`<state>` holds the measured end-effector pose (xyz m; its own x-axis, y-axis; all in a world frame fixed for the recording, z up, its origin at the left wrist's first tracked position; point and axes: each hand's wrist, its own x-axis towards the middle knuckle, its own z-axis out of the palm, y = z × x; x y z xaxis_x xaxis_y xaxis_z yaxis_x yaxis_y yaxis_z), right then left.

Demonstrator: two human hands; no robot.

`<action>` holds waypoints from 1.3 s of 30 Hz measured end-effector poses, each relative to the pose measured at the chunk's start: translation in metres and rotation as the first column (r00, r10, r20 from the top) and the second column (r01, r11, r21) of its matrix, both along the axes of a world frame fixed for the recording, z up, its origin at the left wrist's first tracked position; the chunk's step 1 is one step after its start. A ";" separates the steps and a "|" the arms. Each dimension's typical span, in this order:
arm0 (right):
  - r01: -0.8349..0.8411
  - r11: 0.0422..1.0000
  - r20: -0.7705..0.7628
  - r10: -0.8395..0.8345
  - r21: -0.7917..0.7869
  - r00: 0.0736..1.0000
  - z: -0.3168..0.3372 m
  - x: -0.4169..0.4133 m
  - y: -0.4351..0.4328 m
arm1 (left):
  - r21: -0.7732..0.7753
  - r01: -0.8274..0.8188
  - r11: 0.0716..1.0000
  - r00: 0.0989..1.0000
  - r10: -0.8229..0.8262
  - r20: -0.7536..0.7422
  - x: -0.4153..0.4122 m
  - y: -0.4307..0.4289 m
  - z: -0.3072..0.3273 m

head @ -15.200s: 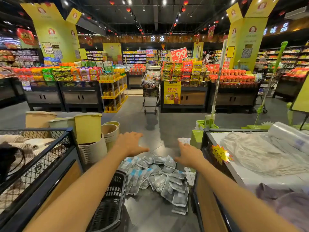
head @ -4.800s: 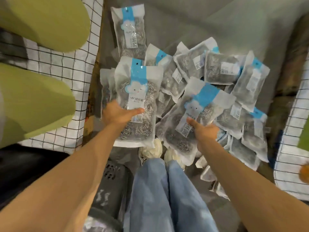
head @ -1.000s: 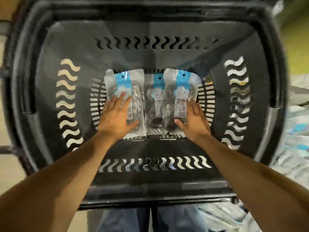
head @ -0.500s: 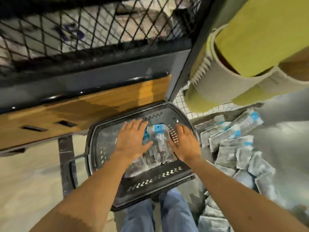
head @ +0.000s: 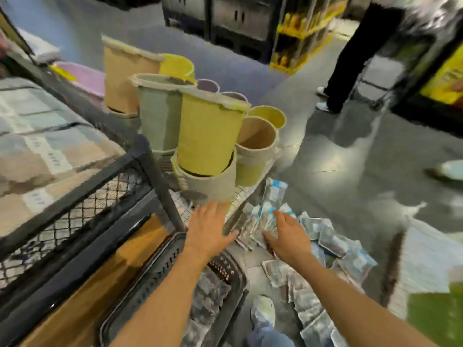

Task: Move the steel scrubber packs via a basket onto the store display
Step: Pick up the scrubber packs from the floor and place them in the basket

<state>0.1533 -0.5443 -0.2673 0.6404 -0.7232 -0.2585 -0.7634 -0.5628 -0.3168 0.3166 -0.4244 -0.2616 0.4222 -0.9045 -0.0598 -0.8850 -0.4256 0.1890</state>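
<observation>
Both hands are coming up out of the basket [head: 152, 281], where half a second ago they were lying flat on the packs. The view is also lifting off the basket toward the aisle.

Left hand [head: 209, 229] is hovering palm down over the basket's far rim. Its fingers [head: 213, 209] are straight and close together, thumb out toward 3 o'clock, holding nothing.

Right hand [head: 288, 237] is reaching toward 12 o'clock over the near-left edge of the pile of scrubber packs [head: 328, 240] on the floor. Its fingers are spread and loosely extended, pinching nothing. The fingertips [head: 276, 214] are lying over a blue-topped pack, but motion blur is keeping me from telling whether they are touching it. The rest of the pile is spreading from 1 to 5 o'clock of that hand.

Loaded packs [head: 209, 296] are sitting in the basket at 6 o'clock of the left hand, partly under my forearm.

Stacked buckets [head: 208, 131] are standing at 12 o'clock of the left hand, just beyond its fingertips. Mesh display bin [head: 75, 196] is running along at 9 o'clock. A bystander's legs [head: 350, 58] are standing at 1 o'clock, well apart from the pile.
</observation>
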 end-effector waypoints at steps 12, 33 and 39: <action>0.539 0.839 0.065 -0.544 0.078 0.837 0.007 -0.152 -0.085 | 0.027 0.374 0.927 0.927 -0.373 -0.032 -0.094 -0.151 0.016; 0.633 0.739 -0.272 -0.576 0.231 0.771 -0.302 -0.238 -0.265 | 0.393 0.453 0.800 0.890 -0.381 -0.251 -0.176 -0.348 -0.311; 0.645 0.711 -0.326 -0.562 0.281 0.760 -0.477 -0.231 -0.286 | 0.432 0.409 0.804 0.898 -0.273 -0.344 -0.185 -0.354 -0.490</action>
<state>-0.0775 -0.8306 -0.7443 0.0013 -0.7640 -0.6452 -0.9671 0.1631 -0.1951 0.1311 -0.7787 -0.7521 -0.0004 -0.8106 -0.5856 -0.9393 -0.2006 0.2783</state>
